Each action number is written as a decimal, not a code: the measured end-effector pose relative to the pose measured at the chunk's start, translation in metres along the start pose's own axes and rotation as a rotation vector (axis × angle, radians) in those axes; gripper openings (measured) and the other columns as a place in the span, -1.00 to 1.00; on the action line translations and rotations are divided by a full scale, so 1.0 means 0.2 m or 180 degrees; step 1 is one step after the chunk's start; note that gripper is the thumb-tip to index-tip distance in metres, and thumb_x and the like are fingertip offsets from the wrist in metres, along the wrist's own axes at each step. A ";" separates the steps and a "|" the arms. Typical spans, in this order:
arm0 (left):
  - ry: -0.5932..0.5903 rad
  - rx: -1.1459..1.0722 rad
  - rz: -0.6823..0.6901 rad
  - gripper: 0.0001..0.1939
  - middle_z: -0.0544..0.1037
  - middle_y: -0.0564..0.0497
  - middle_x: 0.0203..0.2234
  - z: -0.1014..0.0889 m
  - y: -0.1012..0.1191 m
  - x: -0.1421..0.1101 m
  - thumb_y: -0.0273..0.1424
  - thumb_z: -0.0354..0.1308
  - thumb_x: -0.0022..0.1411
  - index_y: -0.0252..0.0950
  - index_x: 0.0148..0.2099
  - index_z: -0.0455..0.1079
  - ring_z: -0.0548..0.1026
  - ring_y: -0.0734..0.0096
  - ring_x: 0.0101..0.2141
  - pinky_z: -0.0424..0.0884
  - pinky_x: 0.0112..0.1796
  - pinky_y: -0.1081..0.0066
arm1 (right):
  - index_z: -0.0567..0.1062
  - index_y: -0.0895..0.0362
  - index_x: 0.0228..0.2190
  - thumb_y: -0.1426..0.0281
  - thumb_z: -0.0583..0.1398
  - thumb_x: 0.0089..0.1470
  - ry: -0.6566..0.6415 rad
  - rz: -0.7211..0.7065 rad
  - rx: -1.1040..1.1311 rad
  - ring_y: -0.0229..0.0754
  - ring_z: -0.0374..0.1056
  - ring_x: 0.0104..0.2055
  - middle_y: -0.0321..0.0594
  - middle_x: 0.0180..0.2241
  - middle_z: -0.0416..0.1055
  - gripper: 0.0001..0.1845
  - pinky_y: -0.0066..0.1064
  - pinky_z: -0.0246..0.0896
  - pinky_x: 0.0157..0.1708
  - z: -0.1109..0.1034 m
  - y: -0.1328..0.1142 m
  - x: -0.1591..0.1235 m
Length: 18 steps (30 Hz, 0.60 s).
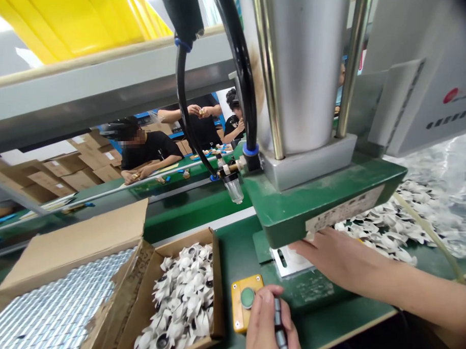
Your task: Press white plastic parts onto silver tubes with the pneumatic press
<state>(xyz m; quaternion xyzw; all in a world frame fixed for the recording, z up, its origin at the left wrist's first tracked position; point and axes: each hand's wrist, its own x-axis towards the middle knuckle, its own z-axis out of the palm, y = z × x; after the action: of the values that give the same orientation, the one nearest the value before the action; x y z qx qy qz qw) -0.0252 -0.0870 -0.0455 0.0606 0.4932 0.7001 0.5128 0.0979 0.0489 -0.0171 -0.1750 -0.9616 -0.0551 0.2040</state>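
One row of grey metal cylinders: gripped in the left hand, fingers curled around it, by the near edge of the workbench; lower end cut off by the frame, part covered by fingers. Long axis: near edge toward far edge, visible end pointing toward the slotted plate. One right hand: over the plate's right end, fingertips hidden beneath the press head; I cannot tell whether it grips anything. One yellow button box: just beside the left hand; contact I cannot make out. One carton of white bladed parts: left of the button box, near side cut off from my view.
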 end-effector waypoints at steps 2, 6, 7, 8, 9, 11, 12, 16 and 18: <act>-0.0002 -0.0062 -0.0001 -0.49 0.24 0.21 -0.77 0.00 -0.01 0.01 0.07 0.27 -0.11 -0.29 -0.37 0.37 0.11 0.72 -0.84 -0.07 -0.77 0.66 | 0.35 0.10 -0.32 0.71 0.07 -0.22 0.0047 -0.0104 -0.0137 -0.14 0.24 -0.29 -0.27 -0.39 0.33 -0.60 -0.39 0.07 -0.31 0.00 -0.01 0.00; -0.0015 -0.0078 0.0006 -0.46 0.16 0.23 -0.81 -0.01 -0.03 0.02 0.10 0.25 -0.12 -0.31 -0.40 0.37 0.08 0.73 -0.84 -0.12 -0.77 0.67 | 0.34 0.12 -0.34 0.69 0.06 -0.22 0.0153 -0.0190 -0.0378 -0.11 0.22 -0.32 -0.23 -0.42 0.31 -0.65 -0.34 0.05 -0.32 -0.01 -0.01 0.01; -0.0006 -0.0036 0.0019 -0.46 0.16 0.23 -0.81 -0.01 -0.03 0.02 0.11 0.24 -0.12 -0.31 -0.40 0.37 0.08 0.73 -0.84 -0.12 -0.77 0.67 | 0.34 0.12 -0.34 0.69 0.06 -0.20 0.0161 -0.0215 -0.0424 -0.11 0.21 -0.34 -0.23 -0.43 0.30 -0.66 -0.33 0.04 -0.32 -0.02 -0.01 0.01; 0.0005 0.0017 0.0041 -0.45 0.16 0.23 -0.81 -0.01 -0.03 0.02 0.11 0.23 -0.11 -0.31 -0.39 0.37 0.09 0.73 -0.84 -0.12 -0.77 0.67 | 0.34 0.13 -0.34 0.69 0.06 -0.19 0.0163 -0.0250 -0.0463 -0.11 0.21 -0.35 -0.23 -0.43 0.30 -0.66 -0.32 0.04 -0.32 -0.02 -0.01 0.01; 0.0018 0.0070 0.0066 -0.45 0.16 0.23 -0.81 -0.01 -0.03 0.02 0.12 0.22 -0.11 -0.31 -0.39 0.37 0.09 0.73 -0.84 -0.11 -0.78 0.67 | 0.34 0.13 -0.34 0.69 0.06 -0.19 0.0161 -0.0300 -0.0491 -0.11 0.21 -0.36 -0.23 -0.44 0.30 -0.66 -0.31 0.03 -0.31 -0.02 -0.01 0.01; 0.0065 0.0139 0.0120 -0.43 0.17 0.23 -0.80 -0.01 -0.02 0.02 0.14 0.22 -0.12 -0.31 -0.39 0.37 0.09 0.71 -0.84 -0.09 -0.78 0.67 | 0.34 0.13 -0.33 0.67 0.08 -0.19 0.0135 -0.0435 -0.0540 -0.10 0.20 -0.36 -0.24 -0.44 0.30 -0.67 -0.30 0.02 -0.31 -0.03 -0.01 0.01; 0.0110 0.0150 0.0146 -0.42 0.17 0.22 -0.80 -0.01 -0.02 0.01 0.15 0.21 -0.13 -0.31 -0.39 0.37 0.10 0.71 -0.83 -0.07 -0.79 0.66 | 0.34 0.13 -0.34 0.66 0.10 -0.20 0.0126 -0.0511 -0.0558 -0.10 0.19 -0.37 -0.25 -0.44 0.30 -0.68 -0.29 0.02 -0.32 -0.03 -0.01 0.01; 0.0306 0.0243 0.0281 -0.40 0.20 0.21 -0.78 0.00 -0.02 0.01 0.17 0.17 -0.11 -0.32 -0.36 0.39 0.11 0.69 -0.82 -0.06 -0.78 0.65 | 0.35 0.14 -0.38 0.64 0.12 -0.19 0.0044 -0.0681 -0.0672 -0.13 0.14 -0.41 -0.26 -0.45 0.28 -0.73 -0.28 -0.02 -0.37 -0.03 -0.02 0.02; 0.0283 0.0373 0.0365 -0.40 0.19 0.21 -0.78 -0.01 -0.03 0.01 0.15 0.18 -0.10 -0.33 -0.34 0.40 0.11 0.71 -0.82 -0.07 -0.77 0.67 | 0.36 0.14 -0.40 0.63 0.13 -0.16 0.0030 -0.0739 -0.0759 -0.13 0.12 -0.42 -0.25 -0.45 0.27 -0.78 -0.27 -0.03 -0.37 -0.02 -0.01 0.02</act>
<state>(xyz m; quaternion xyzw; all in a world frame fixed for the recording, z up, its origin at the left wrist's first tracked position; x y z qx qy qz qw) -0.0239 -0.0876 -0.0514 0.0875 0.5513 0.7002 0.4451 0.0957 0.0468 -0.0113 -0.0855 -0.9610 -0.1929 0.1785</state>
